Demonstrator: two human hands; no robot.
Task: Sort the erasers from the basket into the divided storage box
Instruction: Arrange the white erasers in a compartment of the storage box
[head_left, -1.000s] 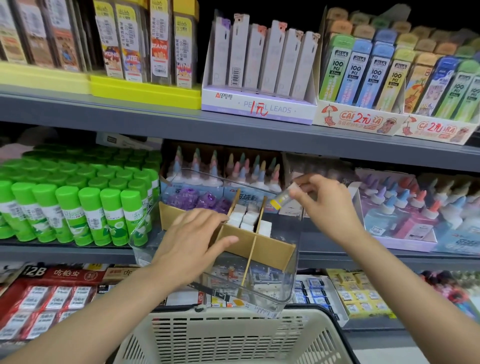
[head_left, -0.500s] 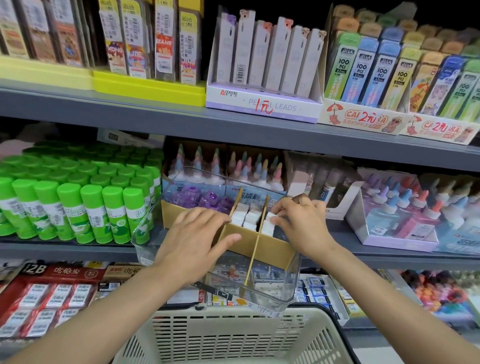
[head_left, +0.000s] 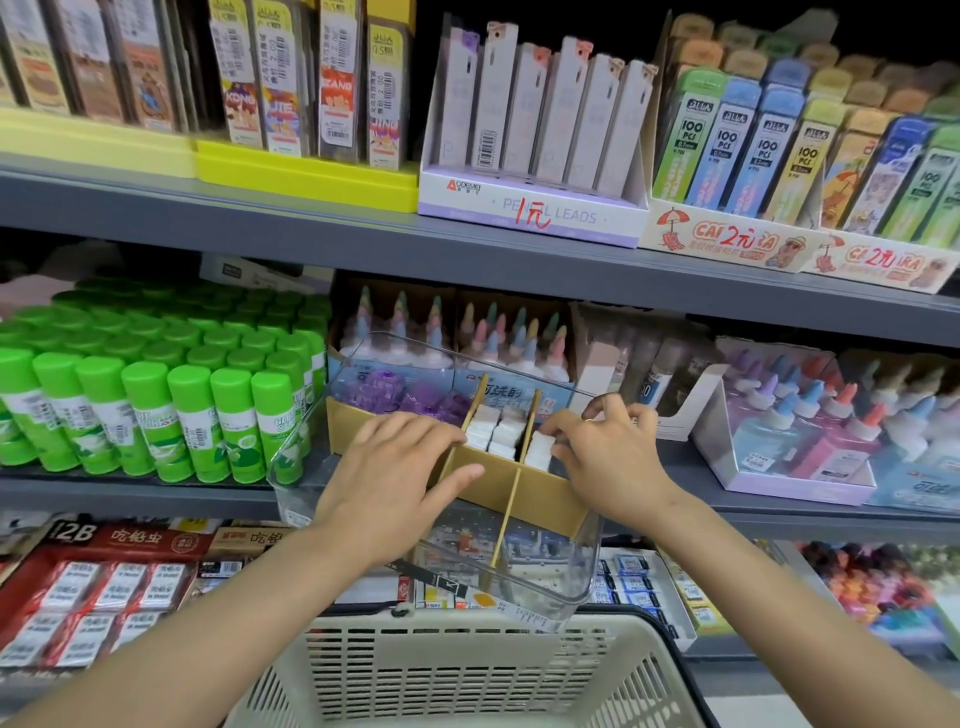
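The divided storage box (head_left: 550, 501), clear plastic with tan card dividers, sits tilted on the shelf edge above the basket. Purple erasers (head_left: 405, 397) fill its left compartment and white erasers (head_left: 493, 431) stand in the middle one. My left hand (head_left: 395, 478) rests flat on the box's left side, fingers straight and thumb along the front divider. My right hand (head_left: 608, 457) reaches into the right compartment, its curled fingertips on a white eraser (head_left: 540, 452) there. The cream basket (head_left: 467, 675) is at the bottom; its contents are out of view.
Green glue sticks (head_left: 171, 410) crowd the shelf to the left of the box. Glue bottles in display boxes (head_left: 810, 441) stand to the right and behind. Pencil lead packs (head_left: 530, 119) line the shelf above. Packaged erasers (head_left: 104, 587) lie on the lower shelf.
My right hand came down from beside the box with an eraser and now has its fingertips in the right compartment. My left hand stays on the box.
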